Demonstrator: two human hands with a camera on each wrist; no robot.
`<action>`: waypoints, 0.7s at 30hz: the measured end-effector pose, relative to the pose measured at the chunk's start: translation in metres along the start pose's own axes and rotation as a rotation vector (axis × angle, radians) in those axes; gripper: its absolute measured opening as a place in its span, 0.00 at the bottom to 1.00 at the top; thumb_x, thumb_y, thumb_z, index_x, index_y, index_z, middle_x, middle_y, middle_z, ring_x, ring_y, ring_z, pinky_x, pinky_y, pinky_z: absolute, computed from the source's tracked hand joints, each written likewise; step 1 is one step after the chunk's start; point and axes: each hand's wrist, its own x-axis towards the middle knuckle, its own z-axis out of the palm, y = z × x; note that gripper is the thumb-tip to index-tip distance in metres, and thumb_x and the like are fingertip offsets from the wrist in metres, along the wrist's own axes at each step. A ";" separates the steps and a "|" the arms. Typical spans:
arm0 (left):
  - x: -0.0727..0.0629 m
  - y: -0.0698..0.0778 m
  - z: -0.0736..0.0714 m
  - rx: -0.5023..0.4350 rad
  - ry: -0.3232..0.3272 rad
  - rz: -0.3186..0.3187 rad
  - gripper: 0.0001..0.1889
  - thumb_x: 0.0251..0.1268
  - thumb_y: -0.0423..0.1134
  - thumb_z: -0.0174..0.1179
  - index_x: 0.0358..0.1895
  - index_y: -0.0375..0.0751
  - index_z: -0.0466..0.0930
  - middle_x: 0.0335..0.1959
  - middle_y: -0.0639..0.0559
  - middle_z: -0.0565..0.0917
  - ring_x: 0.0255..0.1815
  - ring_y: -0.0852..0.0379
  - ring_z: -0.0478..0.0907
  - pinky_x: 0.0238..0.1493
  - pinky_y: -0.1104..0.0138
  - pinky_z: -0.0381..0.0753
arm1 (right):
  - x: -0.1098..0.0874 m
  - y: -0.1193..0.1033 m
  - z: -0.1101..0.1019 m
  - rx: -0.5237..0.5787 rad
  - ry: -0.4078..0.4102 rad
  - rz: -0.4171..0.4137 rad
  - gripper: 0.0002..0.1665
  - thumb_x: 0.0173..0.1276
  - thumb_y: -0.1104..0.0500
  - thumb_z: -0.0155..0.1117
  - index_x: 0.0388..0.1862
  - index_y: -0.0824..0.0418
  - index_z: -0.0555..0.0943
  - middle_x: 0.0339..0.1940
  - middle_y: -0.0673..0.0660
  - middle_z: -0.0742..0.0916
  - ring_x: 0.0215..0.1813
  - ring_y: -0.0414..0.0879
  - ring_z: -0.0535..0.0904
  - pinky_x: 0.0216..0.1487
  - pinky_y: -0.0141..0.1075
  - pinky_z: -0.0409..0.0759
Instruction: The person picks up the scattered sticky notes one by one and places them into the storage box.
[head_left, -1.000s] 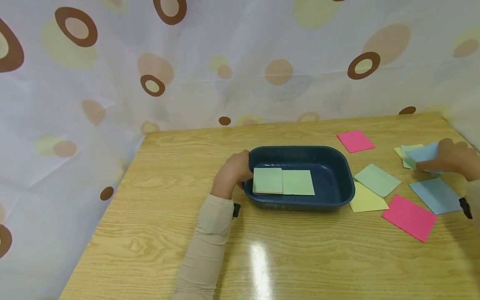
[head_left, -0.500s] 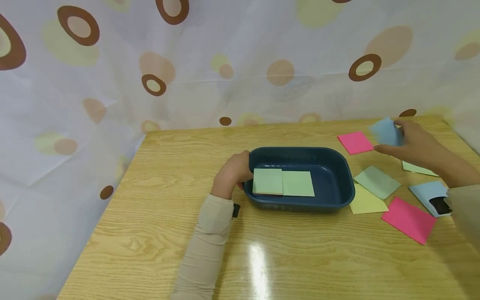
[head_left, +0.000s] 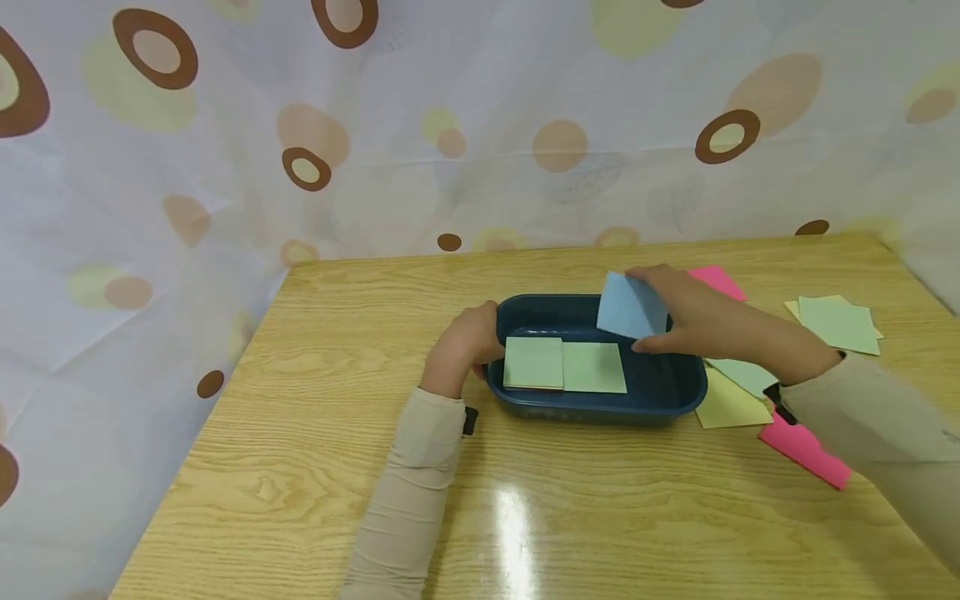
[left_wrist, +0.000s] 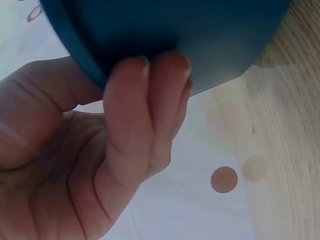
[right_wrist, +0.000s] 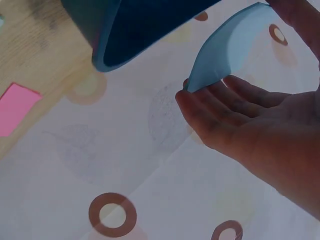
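Observation:
A dark blue plastic tub [head_left: 585, 408] sits mid-table. My left hand [head_left: 467, 343] grips its left rim, and the left wrist view shows the fingers curled against the tub wall [left_wrist: 215, 40]. Inside, at the left, lies a stack of sticky notes with a pale green top [head_left: 533, 363]; a light green sticky note pad [head_left: 594, 367] lies beside it. Over the tub's right half, my right hand [head_left: 693, 317] holds a blue sticky note pad [head_left: 632, 307] between thumb and fingers. In the right wrist view that blue pad [right_wrist: 215, 55] bows between the fingertips.
Right of the tub lie a pink pad [head_left: 718, 282] at the back, a yellow pad [head_left: 731, 402], a green pad [head_left: 741, 375] and a nearer pink pad [head_left: 806, 454] partly under my forearm. Farther right, a green pad [head_left: 840, 323] overlaps a yellow one. A patterned curtain [head_left: 405, 150] stands behind the table.
My right hand has lifted the blue pad from the pile at the far right and carried it left over the tub. My left hand has stayed on the rim.

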 end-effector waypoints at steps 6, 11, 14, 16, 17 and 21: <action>0.001 -0.003 0.001 -0.007 0.000 0.001 0.30 0.64 0.30 0.58 0.68 0.31 0.60 0.58 0.32 0.75 0.18 0.51 0.82 0.30 0.60 0.87 | 0.021 -0.017 0.018 -0.109 -0.142 -0.004 0.53 0.53 0.56 0.78 0.69 0.74 0.58 0.61 0.71 0.71 0.55 0.62 0.72 0.51 0.54 0.78; 0.000 -0.003 0.000 -0.015 0.001 -0.002 0.29 0.63 0.29 0.58 0.67 0.31 0.61 0.57 0.32 0.75 0.18 0.50 0.83 0.30 0.60 0.87 | 0.038 -0.026 0.029 -0.183 -0.341 0.065 0.56 0.53 0.57 0.78 0.71 0.77 0.55 0.69 0.77 0.63 0.67 0.68 0.65 0.63 0.57 0.70; 0.000 -0.003 0.000 -0.009 0.003 -0.006 0.29 0.63 0.28 0.58 0.68 0.31 0.61 0.57 0.32 0.75 0.18 0.50 0.83 0.30 0.60 0.87 | 0.047 -0.027 0.036 -0.239 -0.398 0.066 0.56 0.51 0.57 0.79 0.69 0.78 0.56 0.66 0.77 0.66 0.64 0.66 0.69 0.62 0.55 0.72; -0.001 -0.003 0.000 -0.006 0.005 -0.009 0.30 0.63 0.28 0.57 0.68 0.32 0.60 0.58 0.32 0.75 0.18 0.51 0.82 0.30 0.60 0.87 | 0.052 -0.028 0.040 -0.269 -0.417 0.061 0.55 0.50 0.58 0.79 0.68 0.79 0.57 0.64 0.76 0.68 0.62 0.65 0.70 0.62 0.54 0.73; -0.001 -0.002 0.000 -0.005 0.005 -0.010 0.30 0.63 0.28 0.57 0.69 0.32 0.60 0.58 0.33 0.75 0.18 0.51 0.82 0.30 0.60 0.87 | 0.054 -0.028 0.042 -0.282 -0.426 0.060 0.55 0.50 0.58 0.80 0.68 0.79 0.58 0.63 0.75 0.69 0.62 0.65 0.70 0.61 0.53 0.73; -0.001 -0.001 0.000 -0.007 0.003 -0.011 0.31 0.64 0.27 0.56 0.70 0.33 0.58 0.59 0.33 0.74 0.17 0.51 0.82 0.30 0.60 0.87 | 0.058 -0.032 0.048 -0.318 -0.457 0.083 0.53 0.50 0.59 0.80 0.67 0.78 0.60 0.62 0.75 0.70 0.61 0.64 0.70 0.62 0.52 0.74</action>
